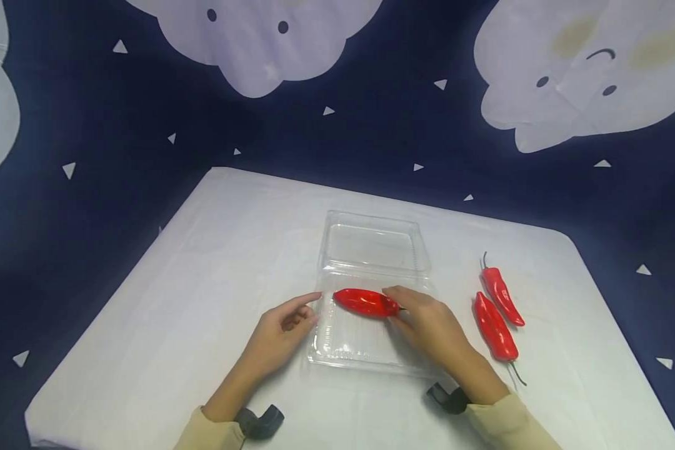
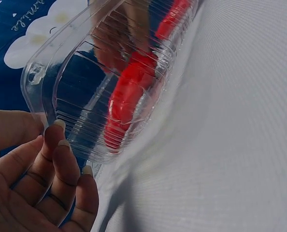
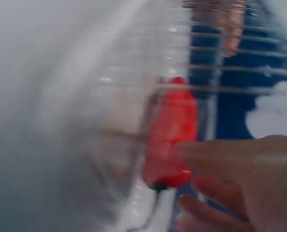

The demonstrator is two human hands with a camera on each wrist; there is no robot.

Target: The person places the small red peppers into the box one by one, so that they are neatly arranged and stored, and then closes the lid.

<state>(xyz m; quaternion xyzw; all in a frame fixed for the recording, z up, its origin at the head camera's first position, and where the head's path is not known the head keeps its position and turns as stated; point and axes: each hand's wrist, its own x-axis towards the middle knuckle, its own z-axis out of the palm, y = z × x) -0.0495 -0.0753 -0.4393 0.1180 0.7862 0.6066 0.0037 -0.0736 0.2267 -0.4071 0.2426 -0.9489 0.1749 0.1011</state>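
A clear plastic clamshell container (image 1: 343, 350) lies opened out, its lid (image 1: 371, 219) folded away to the back. One plump red chili pepper (image 1: 362, 302) lies crosswise over the base, its stem end to the right. My right hand (image 1: 430, 322) holds that pepper near the stem, fingers on the far side and thumb on the near side. At the container's left rim, my left hand (image 1: 281, 331) grips the edge with its fingertips; the left wrist view shows its curled fingers (image 2: 66, 164) against the plastic. Motion blurs the right wrist view.
To the container's right, two more red chili peppers lie on the white table: one farther back (image 1: 502, 295), one nearer (image 1: 495, 328). Black wrist straps show at the left wrist (image 1: 261, 423) and right wrist (image 1: 449, 400). A dark blue cloth with clouds (image 1: 371, 137) surrounds the table.
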